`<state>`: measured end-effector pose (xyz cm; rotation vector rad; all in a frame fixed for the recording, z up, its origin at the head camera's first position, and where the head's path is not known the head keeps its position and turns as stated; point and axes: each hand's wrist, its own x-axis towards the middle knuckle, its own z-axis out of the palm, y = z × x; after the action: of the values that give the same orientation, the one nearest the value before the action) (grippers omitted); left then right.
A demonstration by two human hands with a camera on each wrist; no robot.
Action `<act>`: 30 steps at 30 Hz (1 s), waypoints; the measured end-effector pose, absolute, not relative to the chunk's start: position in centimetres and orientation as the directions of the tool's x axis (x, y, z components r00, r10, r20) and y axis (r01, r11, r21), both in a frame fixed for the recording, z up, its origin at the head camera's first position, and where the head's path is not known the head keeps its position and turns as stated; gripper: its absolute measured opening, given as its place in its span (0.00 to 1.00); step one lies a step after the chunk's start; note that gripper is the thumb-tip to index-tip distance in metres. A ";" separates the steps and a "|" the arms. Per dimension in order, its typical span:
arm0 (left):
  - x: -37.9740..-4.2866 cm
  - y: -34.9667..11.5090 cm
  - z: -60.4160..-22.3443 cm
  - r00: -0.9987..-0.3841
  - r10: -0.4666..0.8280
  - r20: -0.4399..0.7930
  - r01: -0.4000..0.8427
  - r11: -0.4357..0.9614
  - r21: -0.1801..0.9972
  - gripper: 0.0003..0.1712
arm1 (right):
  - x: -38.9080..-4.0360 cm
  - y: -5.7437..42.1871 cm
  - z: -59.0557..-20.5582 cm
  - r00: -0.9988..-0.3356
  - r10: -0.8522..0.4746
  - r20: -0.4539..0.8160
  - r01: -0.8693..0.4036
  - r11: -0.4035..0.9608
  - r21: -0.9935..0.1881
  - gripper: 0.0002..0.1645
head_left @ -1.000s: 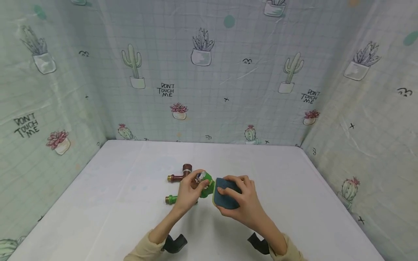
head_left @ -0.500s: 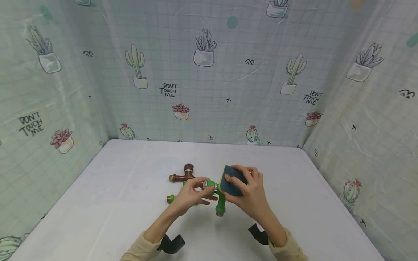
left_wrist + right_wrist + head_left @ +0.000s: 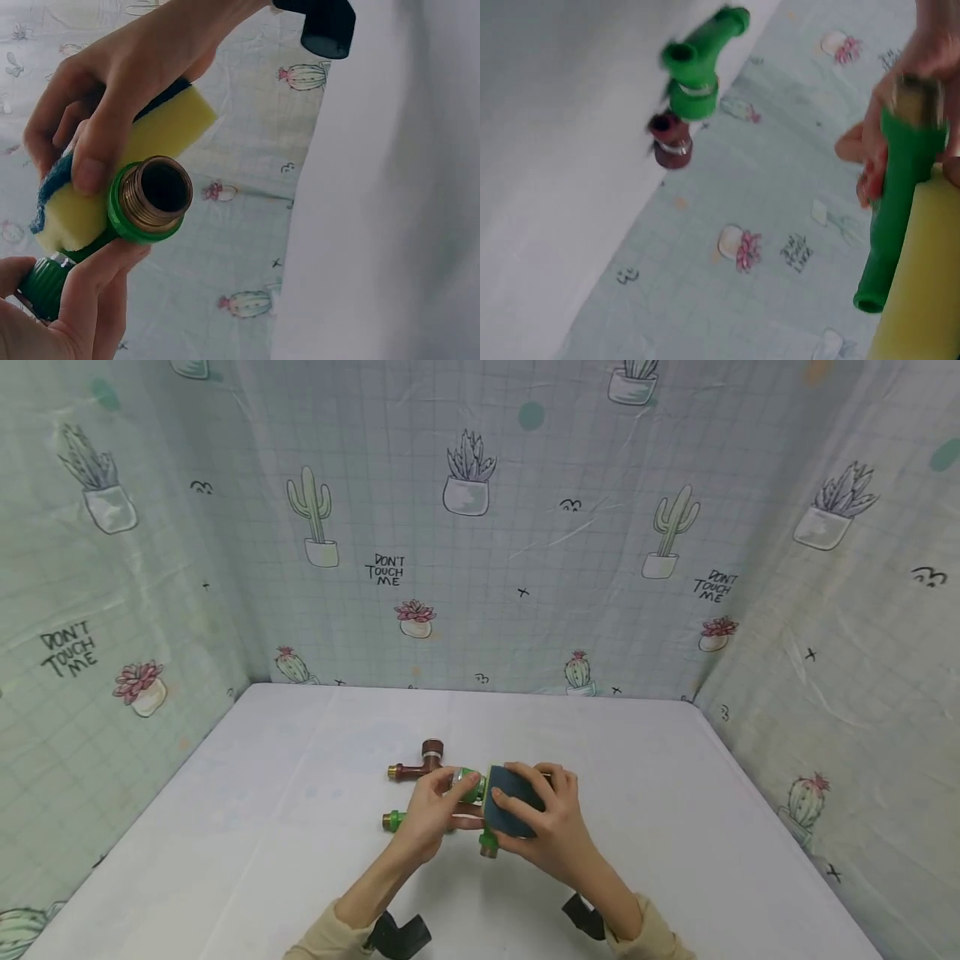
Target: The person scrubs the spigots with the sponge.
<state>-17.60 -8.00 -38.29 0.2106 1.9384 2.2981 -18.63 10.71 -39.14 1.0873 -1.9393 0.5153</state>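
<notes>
My left hand [image 3: 435, 814] grips a green plastic tap [image 3: 489, 843] by its ribbed, silver-banded end, above the middle of the table. In the left wrist view the tap's brass threaded inlet faces the camera. My right hand [image 3: 555, 818] holds a sponge [image 3: 517, 793], with a blue scouring side and a yellow foam side. The foam [image 3: 169, 131] lies against the tap's body, as the left wrist view shows, with the thumb on the blue edge. From the right wrist view, the tap's spout [image 3: 889, 225] runs alongside the yellow foam. The sponge hides much of the tap in the head view.
On the white table [image 3: 315, 735], left of and behind the hands, lie a brown tap [image 3: 430, 766] and a second green tap [image 3: 393, 821], partly covered by my left hand. Patterned cloth walls [image 3: 480, 610] rise along the back and sides. Black mounts [image 3: 401, 935] sit at the wrists.
The held tap has turned, so its threaded end points down toward me. The sponge went up and right, then came back down and left over the tap. Both hands keep their hold.
</notes>
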 end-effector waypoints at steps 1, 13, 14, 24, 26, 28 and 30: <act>-17.6 -8.0 -38.3 -0.986 0.165 0.016 -0.012 -0.165 0.986 0.23 | -18.4 10.7 -39.4 -0.273 -0.514 0.814 -0.847 0.529 0.050 0.24; -16.5 -7.8 -37.7 -0.986 0.158 0.053 0.034 -0.123 0.992 0.19 | -18.1 9.9 -38.8 -0.326 -0.442 0.835 -0.711 0.697 0.091 0.30; -16.4 -7.8 -37.7 -0.985 0.161 0.059 0.039 -0.128 0.991 0.19 | -18.3 9.9 -38.6 -0.338 -0.422 0.841 -0.710 0.701 0.067 0.29; -16.8 -8.9 -37.1 -0.970 0.231 -0.077 -0.140 -0.268 0.953 0.24 | -20.2 10.8 -38.8 -0.318 -0.334 0.887 -0.877 0.459 -0.142 0.23; -17.0 -9.1 -37.1 -0.965 0.233 -0.118 -0.187 -0.299 0.936 0.26 | -19.9 10.8 -39.4 -0.279 -0.348 0.895 -0.919 0.368 -0.143 0.21; -17.3 -9.3 -37.2 -0.961 0.240 -0.138 -0.212 -0.315 0.925 0.27 | -19.4 10.7 -40.0 -0.247 -0.362 0.899 -0.944 0.300 -0.139 0.21; -17.5 -9.4 -37.2 -0.954 0.263 -0.146 -0.231 -0.329 0.916 0.28 | -19.0 10.7 -40.4 -0.216 -0.373 0.902 -0.953 0.281 -0.112 0.21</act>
<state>-17.45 -9.42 -37.18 0.0406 1.6050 2.3395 -19.04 10.69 -40.38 1.2107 -1.7473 0.9103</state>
